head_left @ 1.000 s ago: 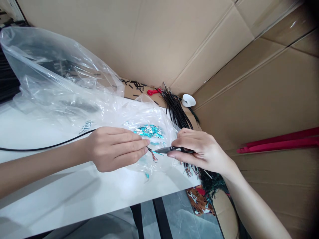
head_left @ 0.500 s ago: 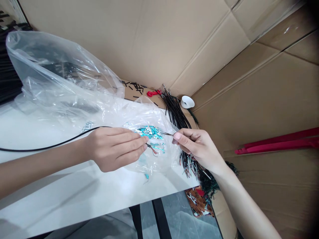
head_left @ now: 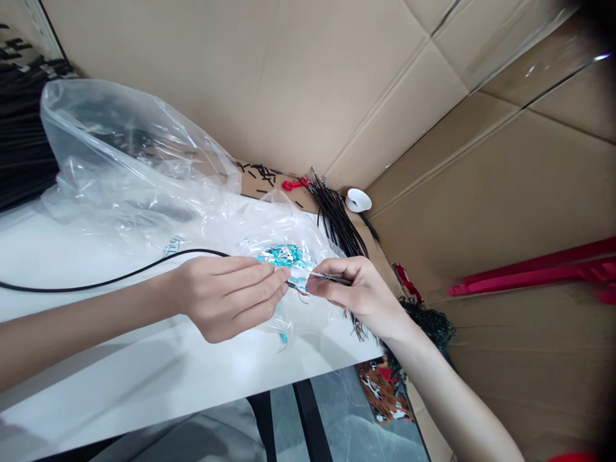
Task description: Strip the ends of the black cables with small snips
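Observation:
My left hand (head_left: 238, 296) is closed on a black cable (head_left: 110, 280), which trails off to the left edge. Thin red and dark wires (head_left: 302, 293) stick out of the cable's end past my left fingertips. In my right hand (head_left: 359, 289) is a pair of thin metal tweezers (head_left: 332, 277), its tip close to my left fingertips. Just behind both hands, a pile of small blue and silver foil pieces (head_left: 283, 254) lies on a clear plastic bag (head_left: 158, 186) on the white table (head_left: 158, 385).
Behind my right hand lies a bundle of black cables (head_left: 339, 218), beside a white cup (head_left: 359, 200) and a red tool (head_left: 293, 184). Short black pieces (head_left: 262, 173) are scattered near the cardboard wall (head_left: 240, 77). More black cables (head_left: 24, 141) fill the far left.
My right hand has moved left with the tweezers, from beside the foil pile to the wire end at my left fingertips. My left hand still holds the cable.

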Demonstrator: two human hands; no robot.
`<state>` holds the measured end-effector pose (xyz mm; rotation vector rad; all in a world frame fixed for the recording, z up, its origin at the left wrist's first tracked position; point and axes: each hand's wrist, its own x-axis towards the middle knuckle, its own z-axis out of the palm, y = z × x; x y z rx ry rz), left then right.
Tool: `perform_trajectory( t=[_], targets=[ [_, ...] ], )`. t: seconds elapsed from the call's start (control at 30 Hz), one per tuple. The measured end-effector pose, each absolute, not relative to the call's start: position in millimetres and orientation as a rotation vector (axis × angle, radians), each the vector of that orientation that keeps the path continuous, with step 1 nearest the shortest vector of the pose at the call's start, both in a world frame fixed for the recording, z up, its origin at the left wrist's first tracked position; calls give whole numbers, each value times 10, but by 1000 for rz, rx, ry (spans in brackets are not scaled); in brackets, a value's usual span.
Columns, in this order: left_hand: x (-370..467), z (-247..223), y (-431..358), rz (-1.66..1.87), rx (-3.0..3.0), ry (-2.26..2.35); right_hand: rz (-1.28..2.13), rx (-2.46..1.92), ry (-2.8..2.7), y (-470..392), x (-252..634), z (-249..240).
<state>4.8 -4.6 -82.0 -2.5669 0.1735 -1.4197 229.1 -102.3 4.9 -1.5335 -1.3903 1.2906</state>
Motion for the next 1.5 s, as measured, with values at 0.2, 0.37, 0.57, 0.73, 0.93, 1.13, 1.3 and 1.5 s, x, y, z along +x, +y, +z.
perform_trajectory(
  t=[0.2, 0.37, 0.57, 0.73, 0.93, 1.13, 1.3, 1.5],
  targets=[
    [98, -719, -96, -1555, -2584, 187, 1667, -1362, -1028, -999, 2277, 51],
    [155, -536, -112, -1734, -3052, -199, 1701, -1280, -931, -1015, 2210, 103],
    [79, -397, -104, -1436, -3083, -84, 1727, -1306, -915, -1032, 2220, 99],
    [23, -418, -140, -1278, -2395, 175, 1814, -1326, -854, -1062, 2245, 59],
    [-7, -424, -139, -1243, -2227, 291, 1854, -1358, -855, -1106, 2256, 35],
    [-5, -429, -137, -1222, -2234, 323, 1709, -1468, -1057, -1110, 2281, 108],
    [5, -434, -158, -1238, -2201, 354, 1757, -1474, -993, -1080, 2263, 61],
    [-42, -461, -139, -1276, -2220, 329, 1906, -1253, -795, -1131, 2216, 13]
  ],
)
